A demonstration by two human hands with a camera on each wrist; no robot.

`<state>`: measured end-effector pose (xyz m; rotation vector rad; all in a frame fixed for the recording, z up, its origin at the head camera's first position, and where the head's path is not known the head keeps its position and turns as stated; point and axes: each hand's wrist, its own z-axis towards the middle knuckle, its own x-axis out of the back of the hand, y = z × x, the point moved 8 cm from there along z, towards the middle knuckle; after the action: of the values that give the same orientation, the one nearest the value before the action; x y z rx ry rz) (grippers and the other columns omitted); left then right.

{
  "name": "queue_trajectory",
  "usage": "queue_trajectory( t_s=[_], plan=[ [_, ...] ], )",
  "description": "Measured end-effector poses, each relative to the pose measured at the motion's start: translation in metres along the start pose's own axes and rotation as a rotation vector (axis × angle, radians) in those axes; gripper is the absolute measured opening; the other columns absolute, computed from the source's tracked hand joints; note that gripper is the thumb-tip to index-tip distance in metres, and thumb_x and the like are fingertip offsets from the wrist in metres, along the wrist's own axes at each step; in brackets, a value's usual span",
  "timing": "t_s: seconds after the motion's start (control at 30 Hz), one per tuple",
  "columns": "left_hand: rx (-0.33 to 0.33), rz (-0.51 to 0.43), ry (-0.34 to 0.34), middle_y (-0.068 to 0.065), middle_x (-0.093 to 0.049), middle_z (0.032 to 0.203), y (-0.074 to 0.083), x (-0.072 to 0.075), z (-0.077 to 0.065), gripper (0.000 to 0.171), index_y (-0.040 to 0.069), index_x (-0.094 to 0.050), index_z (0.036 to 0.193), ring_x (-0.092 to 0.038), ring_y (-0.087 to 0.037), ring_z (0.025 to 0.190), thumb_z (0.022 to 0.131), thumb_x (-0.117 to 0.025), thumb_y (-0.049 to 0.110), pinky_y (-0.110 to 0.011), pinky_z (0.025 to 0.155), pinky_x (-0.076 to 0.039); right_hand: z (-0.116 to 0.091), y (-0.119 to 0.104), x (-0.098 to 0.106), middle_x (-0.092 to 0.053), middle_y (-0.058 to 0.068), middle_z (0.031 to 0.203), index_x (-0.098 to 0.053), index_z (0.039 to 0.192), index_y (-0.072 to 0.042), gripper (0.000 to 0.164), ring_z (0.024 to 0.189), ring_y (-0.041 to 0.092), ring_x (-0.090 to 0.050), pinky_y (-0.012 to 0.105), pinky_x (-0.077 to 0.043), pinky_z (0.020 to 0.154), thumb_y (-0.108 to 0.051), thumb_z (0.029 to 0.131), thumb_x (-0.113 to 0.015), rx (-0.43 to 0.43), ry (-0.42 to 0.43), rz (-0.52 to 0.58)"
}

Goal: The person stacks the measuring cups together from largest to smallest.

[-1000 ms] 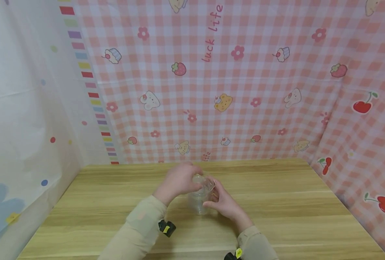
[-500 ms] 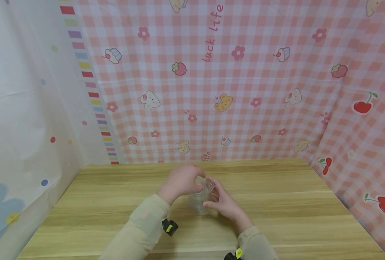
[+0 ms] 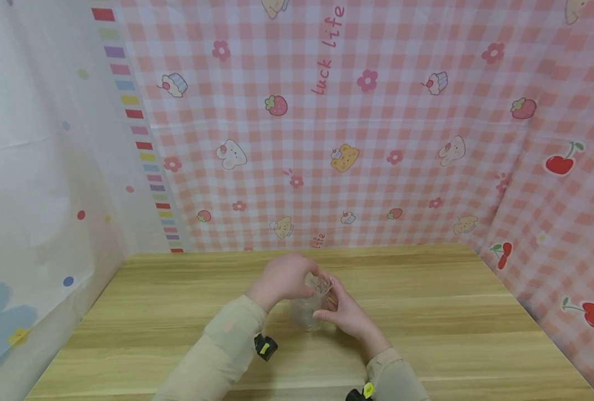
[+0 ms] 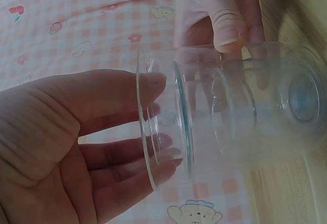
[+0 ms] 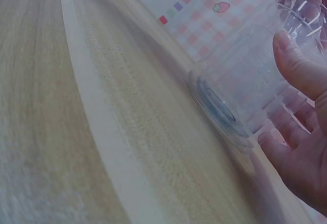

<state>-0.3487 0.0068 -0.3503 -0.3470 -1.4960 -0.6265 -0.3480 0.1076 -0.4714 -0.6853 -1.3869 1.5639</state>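
Note:
A see-through jar (image 3: 304,317) stands upright on the tabletop between the two hands. My left hand (image 3: 284,278) is over its top, thumb and fingers curled round the clear rim part (image 4: 187,127); this could be a lid or the jar's own mouth, I cannot tell which. Lower down, my right hand (image 3: 347,314) grips the jar's side from the right, its thumb (image 5: 294,63) along the near wall. In the right wrist view the jar's round base (image 5: 219,106) shows close to the wood.
The wooden tabletop (image 3: 176,312) stretches out around the jar. Behind it hangs a pink checked cloth (image 3: 402,184), with a white dotted cloth (image 3: 51,167) on the left. Dark wrist cameras (image 3: 265,346) sit on both sleeves.
My left hand and forearm have shifted slightly to the right over the jar's top, the wrist turning a little. The right hand and the jar stay in place.

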Motion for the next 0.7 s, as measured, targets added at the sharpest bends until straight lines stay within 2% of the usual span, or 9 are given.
queue_trajectory(
  t_s=[0.23,0.7],
  plan=[
    [-0.004,0.005,-0.022,0.0,-0.072,0.109,0.002,-0.0023,0.0035,0.034,0.017,-0.075,0.109,-0.065,-0.019,0.098,0.076,-0.082,0.021,-0.037,0.079,-0.054,-0.0005,-0.0017,-0.0004,-0.023,0.024,0.158,-0.016,0.153,-0.001,0.088,0.145,0.038,-0.022,0.049,-0.026,0.115,0.0,0.086,-0.073,0.0,-0.002,0.001],
    [0.029,0.061,-0.068,0.002,-0.072,0.105,0.004,-0.0062,0.0087,0.033,0.017,-0.075,0.107,-0.065,-0.017,0.093,0.075,-0.083,0.023,-0.034,0.071,-0.055,-0.0005,-0.0026,-0.0004,-0.021,0.024,0.159,-0.017,0.153,0.0,0.089,0.146,0.038,-0.02,0.048,-0.026,0.115,0.0,0.085,-0.074,0.008,0.0,0.012]
  ],
)
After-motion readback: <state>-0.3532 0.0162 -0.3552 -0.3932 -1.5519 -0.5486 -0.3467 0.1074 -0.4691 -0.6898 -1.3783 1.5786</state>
